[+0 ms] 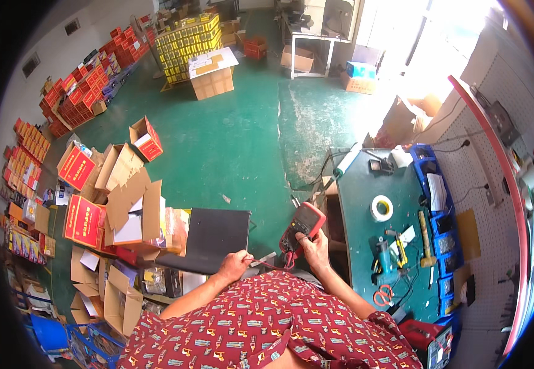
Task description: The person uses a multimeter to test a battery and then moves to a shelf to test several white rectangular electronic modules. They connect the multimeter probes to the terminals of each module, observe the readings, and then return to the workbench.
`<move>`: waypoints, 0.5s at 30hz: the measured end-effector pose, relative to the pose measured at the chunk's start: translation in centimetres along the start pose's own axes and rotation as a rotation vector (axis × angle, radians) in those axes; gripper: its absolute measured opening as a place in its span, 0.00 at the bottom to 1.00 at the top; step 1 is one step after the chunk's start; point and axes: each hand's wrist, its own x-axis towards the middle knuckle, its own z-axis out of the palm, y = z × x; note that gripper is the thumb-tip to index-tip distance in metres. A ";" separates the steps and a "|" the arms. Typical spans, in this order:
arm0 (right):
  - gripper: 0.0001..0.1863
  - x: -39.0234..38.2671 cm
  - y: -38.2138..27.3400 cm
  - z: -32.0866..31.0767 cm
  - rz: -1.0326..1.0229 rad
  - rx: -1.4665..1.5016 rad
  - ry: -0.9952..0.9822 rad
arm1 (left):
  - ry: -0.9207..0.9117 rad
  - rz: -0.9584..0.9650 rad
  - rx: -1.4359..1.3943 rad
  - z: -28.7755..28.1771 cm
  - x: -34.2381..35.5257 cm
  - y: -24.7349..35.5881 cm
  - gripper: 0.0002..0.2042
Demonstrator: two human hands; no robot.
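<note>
A red multimeter (309, 219) with a dark face is held in my right hand (316, 249), my thumb on its front. My left hand (233, 264) is closed on a red test lead (267, 265), which runs to the lower part of the multimeter, where more leads bunch. A black padded seat (212, 237) is just behind my left hand. To the right of my right hand is a green-topped workbench (362, 209) with a roll of tape (381, 208), a teal power tool (385, 261), a yellow-handled tool (400, 252) and a hammer (427, 246).
Open cartons (129, 209) and red boxes (82, 221) crowd my left. Stacked yellow goods (187, 43) and a carton (212, 83) stand farther back on the green floor (218, 147). A pegboard (488, 166) and blue bins (442, 221) line the bench's right, with a white soldering tool (348, 158) at its far end.
</note>
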 end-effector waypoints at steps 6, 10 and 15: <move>0.17 11.8 -0.5 1.6 -0.094 0.014 0.159 | -0.121 0.029 0.033 -3.5 14.0 2.5 0.15; 0.17 17.7 -0.1 1.5 -0.003 0.034 0.315 | -0.330 0.054 0.152 -4.0 24.0 1.6 0.16; 0.18 25.5 1.4 0.9 0.020 0.050 0.594 | -0.533 0.198 0.147 -4.5 38.2 0.2 0.19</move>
